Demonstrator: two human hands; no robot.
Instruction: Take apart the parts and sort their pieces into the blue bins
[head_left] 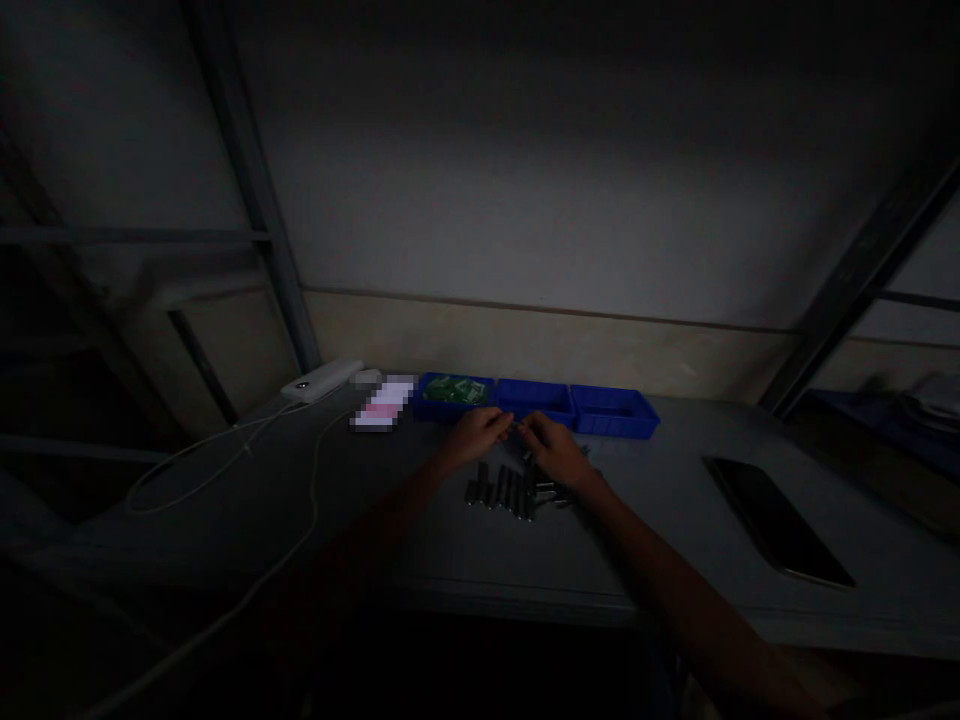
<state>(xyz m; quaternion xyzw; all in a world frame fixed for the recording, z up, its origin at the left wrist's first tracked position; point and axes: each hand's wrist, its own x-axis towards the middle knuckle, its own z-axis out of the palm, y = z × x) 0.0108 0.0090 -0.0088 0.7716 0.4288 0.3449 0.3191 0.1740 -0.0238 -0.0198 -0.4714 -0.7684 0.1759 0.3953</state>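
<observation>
Metal pcs are lying on the surface, in front of the mid bin. L hand & R hand are nearly touching by its near side, fingers pinching narrow; can't tell what's held, too dark. Green pkts are sitting in the bin L of it; phone is lying well R.

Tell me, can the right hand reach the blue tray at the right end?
Probably yes. The right hand is close by, the blue tray is open on top, and nothing seems to stand between them. That hand looks busy beside the left hand, though.
</observation>
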